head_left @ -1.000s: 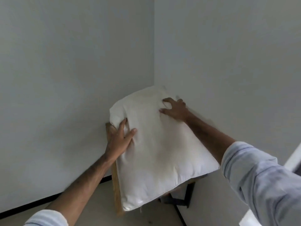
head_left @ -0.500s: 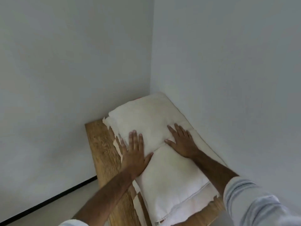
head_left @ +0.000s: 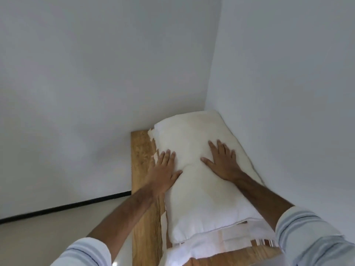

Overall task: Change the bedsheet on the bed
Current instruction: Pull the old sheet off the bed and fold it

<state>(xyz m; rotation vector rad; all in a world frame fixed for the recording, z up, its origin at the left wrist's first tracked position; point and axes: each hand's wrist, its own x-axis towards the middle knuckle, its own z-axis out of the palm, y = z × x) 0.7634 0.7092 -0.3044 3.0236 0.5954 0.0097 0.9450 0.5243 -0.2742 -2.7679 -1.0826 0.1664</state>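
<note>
Both the left hand (head_left: 164,170) and right hand (head_left: 222,162) press flat, fingers spread, on the pillow (head_left: 199,169) stacked on folded linen (head_left: 207,246) atop the wooden surface (head_left: 142,169) in the corner, apparently parking bedding aside; next likely calls for turning to the unseen bed.

My arms stretched forward, sleeves pushed up the forearms, my left hand (head_left: 163,170) flat with fingers straight, palm down, my right hand (head_left: 222,161) flat, fingers spread, pressing down
</note>
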